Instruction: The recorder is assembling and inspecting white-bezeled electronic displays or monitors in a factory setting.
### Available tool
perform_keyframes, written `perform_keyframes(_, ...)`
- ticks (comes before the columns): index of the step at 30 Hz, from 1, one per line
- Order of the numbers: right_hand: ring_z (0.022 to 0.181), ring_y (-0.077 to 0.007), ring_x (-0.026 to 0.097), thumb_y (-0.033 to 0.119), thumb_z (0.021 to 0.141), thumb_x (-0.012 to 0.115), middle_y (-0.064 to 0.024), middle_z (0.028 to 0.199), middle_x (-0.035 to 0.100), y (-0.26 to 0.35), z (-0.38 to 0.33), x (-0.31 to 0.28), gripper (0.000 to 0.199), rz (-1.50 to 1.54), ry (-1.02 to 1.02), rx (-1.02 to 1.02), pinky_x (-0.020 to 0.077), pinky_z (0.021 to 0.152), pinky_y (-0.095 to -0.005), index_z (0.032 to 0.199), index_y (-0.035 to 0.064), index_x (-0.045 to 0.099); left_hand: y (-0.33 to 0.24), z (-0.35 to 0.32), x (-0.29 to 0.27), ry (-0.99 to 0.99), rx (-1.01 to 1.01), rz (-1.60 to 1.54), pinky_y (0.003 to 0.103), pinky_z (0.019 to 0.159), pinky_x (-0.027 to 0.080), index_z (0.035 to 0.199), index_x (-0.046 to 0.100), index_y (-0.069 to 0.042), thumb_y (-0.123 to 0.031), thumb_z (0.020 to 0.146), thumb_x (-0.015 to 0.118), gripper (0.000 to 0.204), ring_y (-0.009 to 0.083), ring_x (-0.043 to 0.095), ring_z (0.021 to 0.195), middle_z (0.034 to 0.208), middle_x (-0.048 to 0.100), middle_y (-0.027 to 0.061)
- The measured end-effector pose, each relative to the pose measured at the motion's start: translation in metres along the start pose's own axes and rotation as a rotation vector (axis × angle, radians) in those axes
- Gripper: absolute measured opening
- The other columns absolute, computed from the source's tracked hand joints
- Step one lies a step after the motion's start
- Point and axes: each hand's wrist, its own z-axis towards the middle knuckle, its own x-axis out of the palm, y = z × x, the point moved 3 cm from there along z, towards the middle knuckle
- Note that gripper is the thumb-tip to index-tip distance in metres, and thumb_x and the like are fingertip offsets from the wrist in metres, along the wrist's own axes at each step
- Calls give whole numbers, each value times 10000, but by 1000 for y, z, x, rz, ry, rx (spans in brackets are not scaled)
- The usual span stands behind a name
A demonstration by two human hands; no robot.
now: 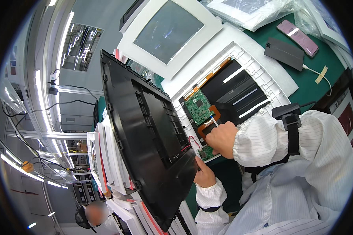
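Note:
My left hand (pixel 206 174) grips the lower edge of a large black plastic back cover (pixel 161 121), which stands tilted up on its side. Beside it lies an opened white device housing (pixel 276 84) with a black display back inside. A green circuit board (pixel 200 106) and orange flex strips are fixed along the housing's near side. My right hand (pixel 224 139) is closed round a slim white stick with a blue tip (pixel 214 120), its tip at the board's edge. Red wires (pixel 193 140) run between the cover and a smaller green board (pixel 206 152) partly under my hand.
Behind the housing stands a white-framed screen unit (pixel 170 31). On the green table are a pink phone (pixel 298 38), a dark grey box (pixel 284 54) with a white cable, and plastic-wrapped panels (pixel 251 11). Stacked white panels (pixel 111 156) fill the left side; another person (pixel 94 215) is beyond.

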Motion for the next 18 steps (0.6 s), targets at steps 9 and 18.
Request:
perform_keyframes(9,675,-294,625,309,726,666,-117,687,628,-20,-19,-17,241,109,-150,40,468,581,-367,760,72,629,9,3,8,-33,130,-33,295,555,442,879,584,132,-80,857,539,218,147,568,606,717,637,162)
perform_keyframes(18,658,-110,579,358,931,406,-79,819,591,-94,-55,-136,443,1038,-556,-31,469,599,-219,1093,-45,495,-17,8,5,303,125,177,350,875,448,1104,543,48,104,699,512,410,346,534,1064,1142,543,230)
